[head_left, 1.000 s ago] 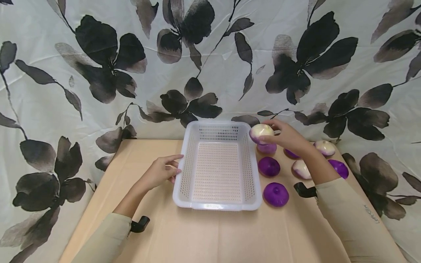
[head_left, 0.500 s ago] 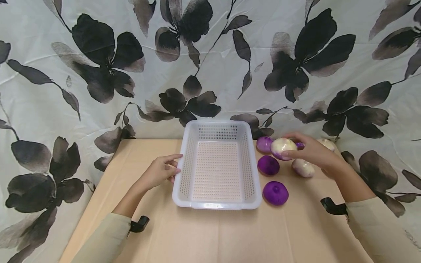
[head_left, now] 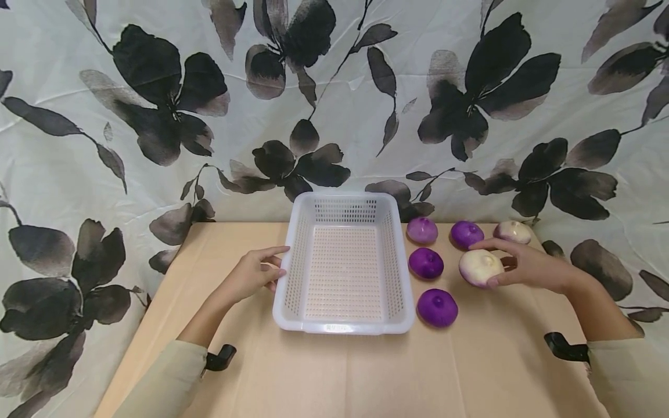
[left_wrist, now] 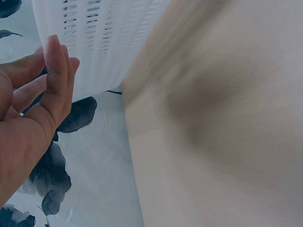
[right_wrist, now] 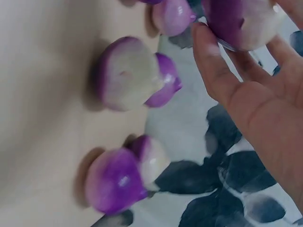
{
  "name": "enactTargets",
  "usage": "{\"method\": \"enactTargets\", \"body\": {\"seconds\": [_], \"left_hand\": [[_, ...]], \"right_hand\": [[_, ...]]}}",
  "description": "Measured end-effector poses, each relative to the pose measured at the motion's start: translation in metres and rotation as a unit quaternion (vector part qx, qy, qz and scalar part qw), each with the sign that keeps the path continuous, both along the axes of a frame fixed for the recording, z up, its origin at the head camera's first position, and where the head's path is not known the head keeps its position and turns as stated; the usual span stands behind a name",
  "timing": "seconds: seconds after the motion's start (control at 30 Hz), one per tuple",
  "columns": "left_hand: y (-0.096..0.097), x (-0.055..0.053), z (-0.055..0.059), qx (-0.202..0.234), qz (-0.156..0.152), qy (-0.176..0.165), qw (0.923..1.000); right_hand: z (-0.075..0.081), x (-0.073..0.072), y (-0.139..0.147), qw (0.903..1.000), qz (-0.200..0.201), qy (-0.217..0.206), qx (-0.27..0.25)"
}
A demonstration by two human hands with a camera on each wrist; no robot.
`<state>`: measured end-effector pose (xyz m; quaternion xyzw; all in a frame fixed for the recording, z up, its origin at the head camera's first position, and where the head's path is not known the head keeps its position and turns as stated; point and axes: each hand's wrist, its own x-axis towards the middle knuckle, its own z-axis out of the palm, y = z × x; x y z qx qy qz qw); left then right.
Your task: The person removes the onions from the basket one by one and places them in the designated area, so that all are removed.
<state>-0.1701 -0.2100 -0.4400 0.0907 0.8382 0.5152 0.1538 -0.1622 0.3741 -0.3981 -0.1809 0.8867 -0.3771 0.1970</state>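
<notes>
My right hand [head_left: 528,267] holds a white-and-purple turnip [head_left: 481,268] between thumb and fingers, right of the basket. In the right wrist view the held turnip [right_wrist: 241,21] is at the top, with other turnips below it on the table. My left hand [head_left: 256,270] touches the left rim of a white perforated plastic basket [head_left: 342,326] with relaxed fingertips. In the left wrist view the fingers [left_wrist: 57,71] lie at the basket's outer wall [left_wrist: 113,38]. The basket's inside shows only its bare perforated floor.
Purple turnips [head_left: 438,307] form a column along the basket's right side. Behind my right hand lie another purple turnip [head_left: 467,234] and a whitish one [head_left: 513,232]. A floral cloth [head_left: 334,116] hangs at the back edge of the tan table [head_left: 334,377].
My right hand has carried its turnip from near the basket's back right corner rightward and toward the front. The left hand and basket have stayed in place.
</notes>
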Motion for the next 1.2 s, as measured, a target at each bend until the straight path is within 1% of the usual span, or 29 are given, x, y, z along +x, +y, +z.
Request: {"method": "enactTargets", "body": {"seconds": [0.1,0.17,0.23,0.33,0.43,0.6,0.8,1.07,1.2], "left_hand": [[0.001,0.001,0.001,0.000,0.002,0.000,1.0000],[0.002,0.001,0.002,0.001,0.003,-0.001,1.0000],[0.002,0.002,0.002,-0.001,0.004,-0.002,1.0000],[0.001,0.002,0.002,-0.003,0.006,-0.002,1.0000],[0.000,0.002,0.003,-0.007,0.005,0.001,1.0000],[0.000,0.002,0.003,-0.006,0.004,0.004,1.0000],[0.002,0.001,0.002,0.004,-0.001,0.000,1.0000],[0.004,-0.001,0.001,0.000,0.009,-0.006,0.9999],[0.005,-0.001,0.002,-0.001,0.011,-0.005,0.9999]], "right_hand": [[-0.010,0.009,0.010,0.9995,0.020,-0.023,0.003],[-0.017,0.015,0.015,0.9987,0.025,-0.045,0.007],[-0.024,0.019,0.020,0.9979,0.026,-0.058,0.013],[-0.033,0.023,0.026,0.9975,0.030,-0.061,0.018],[-0.041,0.026,0.031,0.9976,0.035,-0.058,0.013],[-0.054,0.028,0.038,0.9973,0.031,-0.067,0.007],[-0.065,0.027,0.044,0.9959,0.038,-0.080,0.018],[-0.072,0.022,0.052,0.9950,0.055,-0.083,0.002],[-0.072,0.019,0.056,0.9939,0.050,-0.099,0.002]]}}
